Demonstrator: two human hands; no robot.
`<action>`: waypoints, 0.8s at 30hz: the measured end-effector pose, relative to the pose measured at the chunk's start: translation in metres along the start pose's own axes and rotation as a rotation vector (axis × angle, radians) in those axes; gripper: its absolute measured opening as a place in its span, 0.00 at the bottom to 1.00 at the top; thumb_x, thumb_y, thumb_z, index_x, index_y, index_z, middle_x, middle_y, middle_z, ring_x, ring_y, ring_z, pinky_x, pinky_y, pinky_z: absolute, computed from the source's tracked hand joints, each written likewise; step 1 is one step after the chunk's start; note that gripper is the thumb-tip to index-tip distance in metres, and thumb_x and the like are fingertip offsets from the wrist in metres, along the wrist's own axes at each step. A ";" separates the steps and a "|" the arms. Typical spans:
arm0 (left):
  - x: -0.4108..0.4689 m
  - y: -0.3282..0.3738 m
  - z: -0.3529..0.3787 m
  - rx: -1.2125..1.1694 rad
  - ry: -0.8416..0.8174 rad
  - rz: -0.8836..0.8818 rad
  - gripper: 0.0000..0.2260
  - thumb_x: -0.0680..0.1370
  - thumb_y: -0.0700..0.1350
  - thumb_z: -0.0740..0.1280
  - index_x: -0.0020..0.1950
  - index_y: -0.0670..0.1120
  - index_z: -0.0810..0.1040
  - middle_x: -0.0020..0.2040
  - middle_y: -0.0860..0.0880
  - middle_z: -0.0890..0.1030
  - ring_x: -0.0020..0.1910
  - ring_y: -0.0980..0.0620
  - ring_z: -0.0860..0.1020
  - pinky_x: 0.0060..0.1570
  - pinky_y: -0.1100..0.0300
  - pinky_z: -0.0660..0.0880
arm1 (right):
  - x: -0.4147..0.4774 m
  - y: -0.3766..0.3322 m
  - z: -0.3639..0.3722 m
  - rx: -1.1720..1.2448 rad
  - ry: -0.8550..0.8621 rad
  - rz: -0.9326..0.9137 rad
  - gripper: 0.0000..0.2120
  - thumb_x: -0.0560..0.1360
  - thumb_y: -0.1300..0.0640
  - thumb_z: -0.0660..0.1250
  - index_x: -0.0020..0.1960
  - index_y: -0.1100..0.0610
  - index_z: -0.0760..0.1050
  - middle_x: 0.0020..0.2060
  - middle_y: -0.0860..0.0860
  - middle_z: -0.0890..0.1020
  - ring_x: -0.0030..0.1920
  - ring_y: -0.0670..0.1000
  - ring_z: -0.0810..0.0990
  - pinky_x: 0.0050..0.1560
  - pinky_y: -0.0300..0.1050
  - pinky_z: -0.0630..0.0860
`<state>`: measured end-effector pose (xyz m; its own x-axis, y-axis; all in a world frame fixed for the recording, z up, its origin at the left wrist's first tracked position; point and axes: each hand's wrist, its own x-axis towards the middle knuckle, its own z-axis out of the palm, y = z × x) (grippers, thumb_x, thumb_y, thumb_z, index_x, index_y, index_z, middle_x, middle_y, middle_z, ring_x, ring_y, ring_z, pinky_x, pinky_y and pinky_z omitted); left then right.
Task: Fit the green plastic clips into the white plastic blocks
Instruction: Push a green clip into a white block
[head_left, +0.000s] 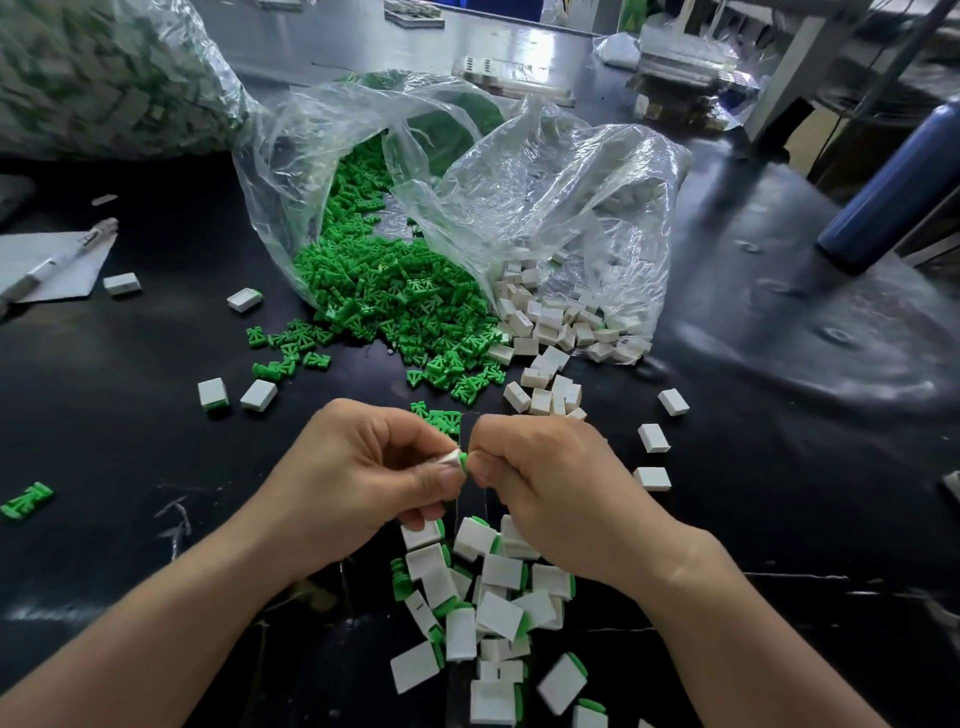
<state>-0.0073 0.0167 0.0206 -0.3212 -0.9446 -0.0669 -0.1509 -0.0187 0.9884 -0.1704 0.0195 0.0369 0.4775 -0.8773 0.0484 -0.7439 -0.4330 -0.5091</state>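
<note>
My left hand (358, 467) pinches a white plastic block (451, 460) between thumb and fingers. Against it, my right hand (550, 483) pinches a green clip (464, 459), whose edge shows at the block's end. Both hands meet above the black table (156, 441). Below them lies a heap of white blocks with green clips fitted (488, 597). Loose green clips (395, 306) spill from a clear bag (363, 171), and bare white blocks (550, 332) spill from a second clear bag (587, 197).
Stray blocks (653, 437) and clips (27, 501) lie scattered over the table. A pen on paper (52, 265) sits at the left, a big filled bag (104, 73) at the back left, a blue bottle (893, 192) at the right.
</note>
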 end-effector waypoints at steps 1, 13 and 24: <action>0.000 -0.001 0.000 0.031 0.001 0.003 0.07 0.64 0.43 0.71 0.37 0.40 0.83 0.30 0.40 0.81 0.27 0.52 0.78 0.27 0.63 0.75 | 0.000 0.000 0.000 -0.037 -0.016 -0.008 0.09 0.78 0.59 0.58 0.38 0.54 0.64 0.32 0.49 0.70 0.37 0.55 0.69 0.40 0.51 0.66; -0.002 -0.004 -0.002 0.283 -0.031 0.082 0.04 0.69 0.35 0.72 0.35 0.42 0.83 0.26 0.48 0.79 0.24 0.57 0.76 0.27 0.66 0.72 | -0.001 -0.002 0.001 -0.242 -0.105 -0.071 0.09 0.75 0.63 0.58 0.41 0.51 0.61 0.37 0.46 0.69 0.41 0.54 0.72 0.38 0.47 0.66; -0.001 0.003 -0.002 0.105 0.034 0.095 0.05 0.67 0.43 0.72 0.36 0.41 0.82 0.29 0.44 0.80 0.26 0.55 0.77 0.27 0.63 0.75 | 0.001 0.002 0.008 0.068 0.081 -0.048 0.06 0.75 0.58 0.57 0.39 0.57 0.68 0.30 0.46 0.67 0.32 0.48 0.68 0.33 0.44 0.65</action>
<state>-0.0060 0.0167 0.0237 -0.3075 -0.9510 0.0330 -0.2191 0.1045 0.9701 -0.1680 0.0193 0.0291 0.4708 -0.8707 0.1421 -0.6859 -0.4626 -0.5618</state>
